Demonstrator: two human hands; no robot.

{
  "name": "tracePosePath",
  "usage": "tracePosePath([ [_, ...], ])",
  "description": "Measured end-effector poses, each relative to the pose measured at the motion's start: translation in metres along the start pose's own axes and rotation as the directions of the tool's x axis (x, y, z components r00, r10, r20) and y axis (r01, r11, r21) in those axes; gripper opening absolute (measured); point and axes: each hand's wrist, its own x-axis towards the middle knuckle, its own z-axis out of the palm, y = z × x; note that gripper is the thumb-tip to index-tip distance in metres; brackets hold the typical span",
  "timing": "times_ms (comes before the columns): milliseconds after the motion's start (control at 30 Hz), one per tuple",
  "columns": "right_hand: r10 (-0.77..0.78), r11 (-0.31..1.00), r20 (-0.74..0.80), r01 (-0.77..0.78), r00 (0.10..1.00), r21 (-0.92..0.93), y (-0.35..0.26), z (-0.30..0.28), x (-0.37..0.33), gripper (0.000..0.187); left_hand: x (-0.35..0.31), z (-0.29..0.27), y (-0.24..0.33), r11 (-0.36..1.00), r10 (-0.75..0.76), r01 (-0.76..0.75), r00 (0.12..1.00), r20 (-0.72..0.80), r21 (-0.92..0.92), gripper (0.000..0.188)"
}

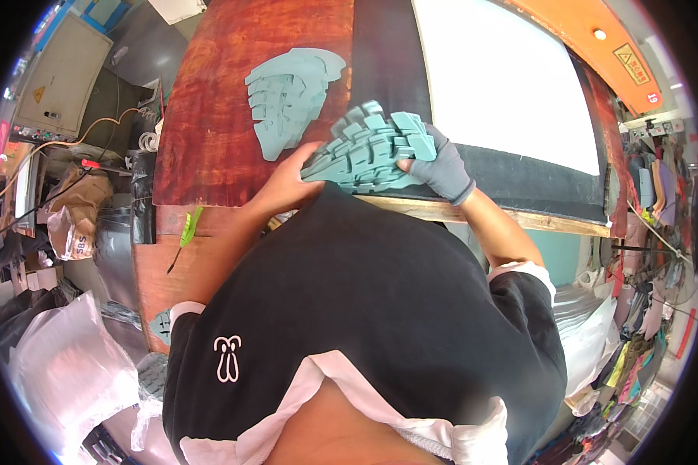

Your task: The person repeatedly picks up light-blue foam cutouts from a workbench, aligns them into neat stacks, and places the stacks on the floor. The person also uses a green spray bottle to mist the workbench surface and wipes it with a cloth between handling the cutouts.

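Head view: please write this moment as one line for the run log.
left hand: gripping left end of blue-green stack; right hand: gloved, gripping its right end; second blue-green pile: on red-brown surface

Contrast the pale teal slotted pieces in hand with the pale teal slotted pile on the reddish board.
The held pieces are gripped by the bare left hand and gloved right hand; the pile lies on the reddish board. The held pieces are tilted and fanned; the pile lies flatter. Both are teal and slotted.

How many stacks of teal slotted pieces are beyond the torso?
2: one stack on red-brown wood, another stack between bare left hand and grey-gloved right hand; more may be hidden.
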Motion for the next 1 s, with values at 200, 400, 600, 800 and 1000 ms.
tracePosePath([
  [200,-0.213,0.948,0.145,0.24,0.966,-0.21,0.0,-0.018,-0.004,0.056,-0.003,-0.008,0.013,0.907,0.273,-0.27,0.961,0.037,0.322,0.076],
  [400,-0.143,0.975,0.16,0.167,0.977,-0.144,0.013,-0.016,0.0,0.074,0.017,0.005,-0.006,0.923,0.136,-0.12,0.991,-0.018,0.366,0.073],
  [600,-0.482,0.692,0.212,0.518,0.85,-0.503,-0.079,-0.017,-0.01,0.09,0.02,0.006,0.011,0.913,0.135,-0.102,0.989,-0.055,0.396,0.066],
  [800,-0.4,0.055,0.618,0.691,0.677,-0.721,-0.092,0.035,0.035,0.085,0.027,0.009,0.061,0.742,0.243,-0.205,0.97,0.029,0.638,0.061],
  [1000,-0.053,0.41,0.468,0.446,0.882,-0.795,-0.111,0.006,0.06,0.062,0.037,-0.004,0.11,0.823,0.303,-0.269,0.953,0.015,0.501,0.078],
])
